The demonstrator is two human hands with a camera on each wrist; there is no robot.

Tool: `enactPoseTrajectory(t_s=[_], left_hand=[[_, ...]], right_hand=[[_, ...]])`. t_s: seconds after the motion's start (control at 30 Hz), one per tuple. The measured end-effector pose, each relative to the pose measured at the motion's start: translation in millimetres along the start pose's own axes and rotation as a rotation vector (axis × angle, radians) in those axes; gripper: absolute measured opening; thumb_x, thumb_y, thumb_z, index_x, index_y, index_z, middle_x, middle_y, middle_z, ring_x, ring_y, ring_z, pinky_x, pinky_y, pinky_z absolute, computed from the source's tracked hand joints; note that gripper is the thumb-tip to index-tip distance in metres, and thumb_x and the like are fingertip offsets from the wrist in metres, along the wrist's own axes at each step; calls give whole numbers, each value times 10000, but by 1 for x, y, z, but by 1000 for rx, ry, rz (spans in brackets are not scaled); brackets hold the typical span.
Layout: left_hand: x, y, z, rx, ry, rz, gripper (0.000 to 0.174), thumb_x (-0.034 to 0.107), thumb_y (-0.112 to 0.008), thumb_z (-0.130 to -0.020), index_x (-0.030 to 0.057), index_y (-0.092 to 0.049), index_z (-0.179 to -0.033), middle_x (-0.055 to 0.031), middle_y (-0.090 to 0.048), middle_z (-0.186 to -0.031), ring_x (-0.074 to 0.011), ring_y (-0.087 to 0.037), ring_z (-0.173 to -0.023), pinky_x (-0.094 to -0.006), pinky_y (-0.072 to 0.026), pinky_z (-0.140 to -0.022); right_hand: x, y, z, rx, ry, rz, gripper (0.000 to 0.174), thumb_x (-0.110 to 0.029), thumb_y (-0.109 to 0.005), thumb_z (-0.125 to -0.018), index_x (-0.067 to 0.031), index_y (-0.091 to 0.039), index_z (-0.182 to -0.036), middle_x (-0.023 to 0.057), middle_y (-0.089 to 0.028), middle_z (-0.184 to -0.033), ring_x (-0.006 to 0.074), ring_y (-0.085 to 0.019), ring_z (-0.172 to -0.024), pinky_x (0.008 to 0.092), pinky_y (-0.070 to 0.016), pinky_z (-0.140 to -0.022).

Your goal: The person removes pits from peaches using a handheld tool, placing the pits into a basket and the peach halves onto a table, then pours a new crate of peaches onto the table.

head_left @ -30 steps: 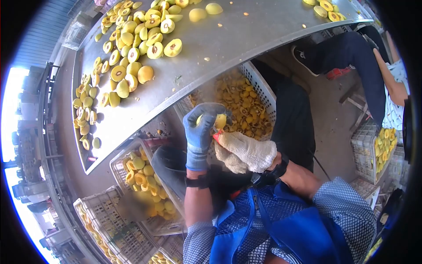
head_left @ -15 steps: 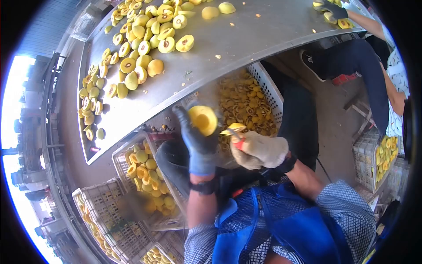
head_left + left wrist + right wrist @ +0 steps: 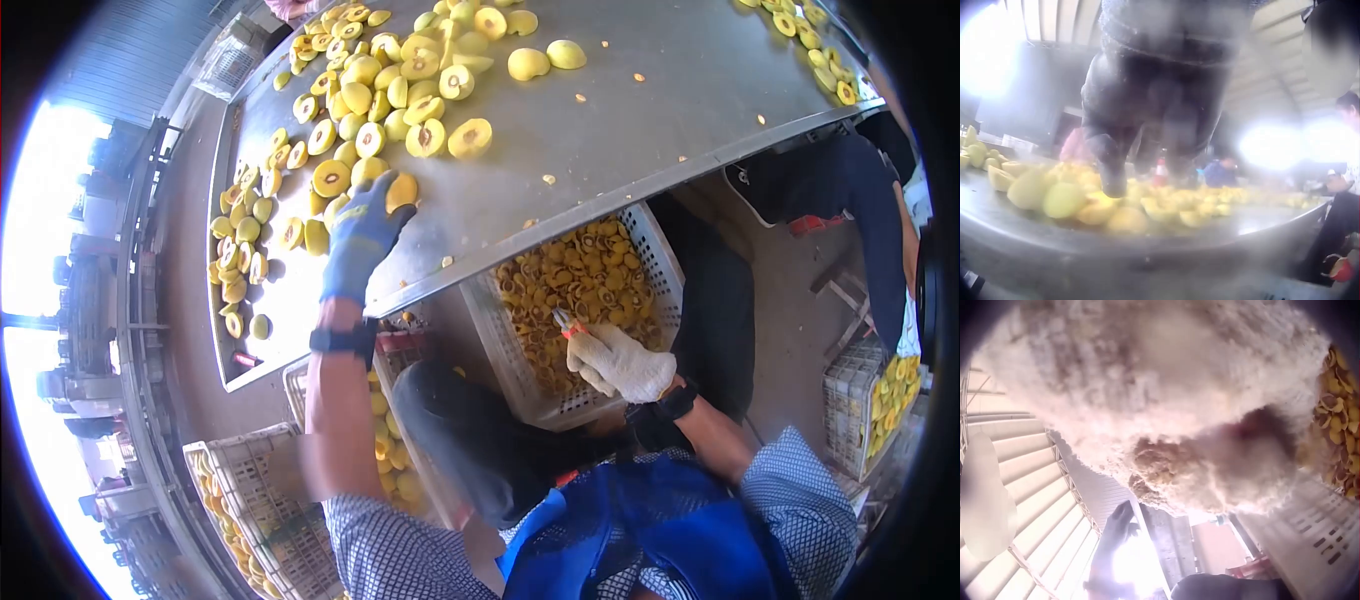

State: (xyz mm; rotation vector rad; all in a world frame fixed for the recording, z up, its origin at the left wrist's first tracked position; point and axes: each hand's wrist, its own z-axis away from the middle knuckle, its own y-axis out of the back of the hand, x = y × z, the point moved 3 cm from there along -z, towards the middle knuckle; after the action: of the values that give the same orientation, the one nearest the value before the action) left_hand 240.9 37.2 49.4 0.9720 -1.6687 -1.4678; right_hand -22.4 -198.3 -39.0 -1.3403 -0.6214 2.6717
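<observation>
My left hand (image 3: 362,240), in a blue-grey glove, reaches over the metal table (image 3: 600,120). Its thumb and fingers are spread around a yellow peach half (image 3: 402,190) at the near side of a pile of peach halves (image 3: 357,98). In the left wrist view the dark gloved fingers (image 3: 1110,162) point down at the blurred fruit. My right hand (image 3: 622,362), in a cream knitted glove, grips a red-handled pitting tool (image 3: 568,324) with a metal tip. It is over a white crate (image 3: 488,318) holding small scooped-out fruit pieces (image 3: 590,280).
Crates of yellow fruit stand at the lower left (image 3: 255,480) and right (image 3: 850,410). My knee (image 3: 455,420) is beside the middle crate. More peach halves (image 3: 815,50) lie at the table's far right, near another person's leg (image 3: 830,190). Small bits dot the tabletop.
My left hand held a hollowed peach half near the right hand; that half is gone from it, and the hand has moved up-left onto the table. The fruit piece has left the tool's tip.
</observation>
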Motion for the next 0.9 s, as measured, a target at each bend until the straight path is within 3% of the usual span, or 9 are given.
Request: enactPoseTrajectory(t_s=[0.17, 0.27, 0.3, 0.33, 0.43, 0.6, 0.7, 0.8, 0.9], left_hand=[[-17, -37, -38, -95, -20, -9, 523, 343, -720, -814, 136, -535, -1257, -206, -670, -983, -386, -645, -931, -473, -498, -811], [-1, -15, -8, -35, 115, 132, 482, 338, -679, -841, 175, -546, -1274, -204, -660, -1078, -372, -645, -945, -446, -508, -824], [12, -1, 4, -179, 311, 446, 513, 337, -642, -854, 127, -534, -1309, -172, -670, -1042, -319, -666, -895, -393, -517, -808], [21, 4, 27, -104, 283, 764, 534, 338, -633, -855, 103, -519, -1322, -164, -659, -1057, -300, -658, -922, -378, -520, -811], [52, 18, 97, 167, 193, 1538, 598, 332, -600, -863, 29, -463, -1361, -148, -606, -1137, -253, -618, -1020, -346, -535, -816], [131, -6, 128, 321, 266, 1911, 595, 486, -506, -947, 21, -459, -1314, -110, -557, -1163, -204, -564, -1054, -331, -507, -847], [149, -8, 127, 456, 220, 1274, 526, 466, -366, -1027, 5, -536, -1215, -93, -572, -1107, -185, -553, -1030, -314, -437, -924], [156, -21, 124, 466, 337, 1438, 512, 426, -322, -1049, -7, -583, -1133, -98, -578, -1060, -180, -544, -1028, -318, -415, -953], [160, -27, 124, 502, 482, 1605, 446, 367, -408, -1044, -21, -626, -1016, -43, -596, -893, -114, -540, -837, -277, -447, -766]], right_hand=[[18, 16, 1, 36, 3, -41, 396, -475, -535, -977, -103, -547, -841, -51, -463, -615, 39, -380, -447, 216, -294, -388], [-5, 8, 13, 89, 91, -7, 389, -458, -537, -980, -93, -553, -846, -46, -474, -631, 37, -412, -489, 203, -311, -421], [-3, 5, 11, 81, 138, -29, 386, -453, -540, -979, -93, -554, -842, -47, -470, -632, 37, -420, -503, 203, -317, -434], [-4, 4, 11, 73, 185, -51, 384, -449, -543, -979, -92, -554, -839, -49, -466, -634, 36, -428, -516, 203, -322, -447], [-54, -17, 18, 61, 324, 293, 379, -422, -561, -966, -48, -613, -934, 95, -621, -737, 238, -591, -625, 321, -455, -583], [-75, -49, 14, 240, 567, 647, 424, -463, -558, -948, -62, -644, -1053, 211, -670, -893, 403, -643, -842, 449, -508, -686], [-73, -49, 13, 278, 462, 772, 451, -495, -548, -942, -71, -657, -1052, 214, -673, -889, 406, -642, -860, 473, -512, -681], [-67, -50, 16, 327, 414, 849, 474, -520, -536, -939, -77, -665, -1046, 210, -677, -891, 405, -649, -850, 477, -518, -685], [-59, -50, 17, 346, 380, 836, 452, -507, -541, -938, -90, -668, -1058, 206, -678, -885, 405, -648, -852, 472, -519, -690]])
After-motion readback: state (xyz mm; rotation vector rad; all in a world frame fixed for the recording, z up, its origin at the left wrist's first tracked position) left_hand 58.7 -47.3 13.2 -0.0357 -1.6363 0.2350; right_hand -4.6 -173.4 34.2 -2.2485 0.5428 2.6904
